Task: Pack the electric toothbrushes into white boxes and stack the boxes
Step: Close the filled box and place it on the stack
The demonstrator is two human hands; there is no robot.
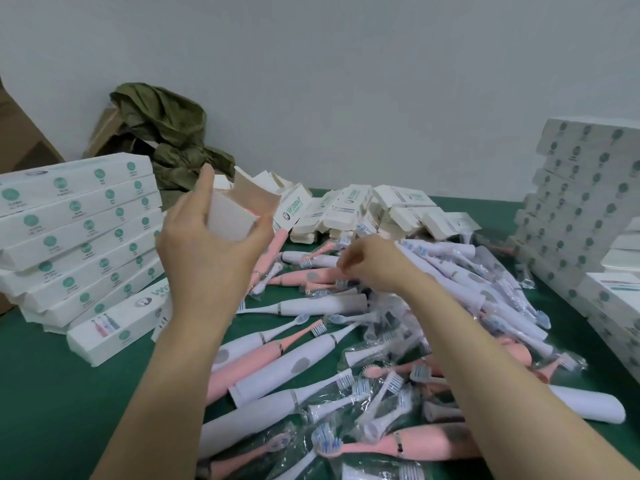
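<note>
Green table (52, 393) carrying left box stack (79, 230) and right box stack (581, 202), closed white boxes. Heap of bagged electric toothbrushes (346, 341) mid-table, pink and white. Open white box (239, 209) gripped in left hand (207, 258), open end up, above heap's far left. Right hand (370, 265) in heap, fingers curled; actual hold cannot tell. Best, as judged: single out one brush, feed handle first, keep mouth squared, tuck flap, then stack

Far side of toothbrush heap (304, 365): right hand (369, 263) fingers motion-blurred, grip unreadable. Beyond heap: left hand (207, 261) grips white box (232, 216), contents hidden. Flanking heap: right stack (581, 202) and left stack (79, 230) cut by frame edges; label print too small to read. Heap's near end off bottom edge.
</note>
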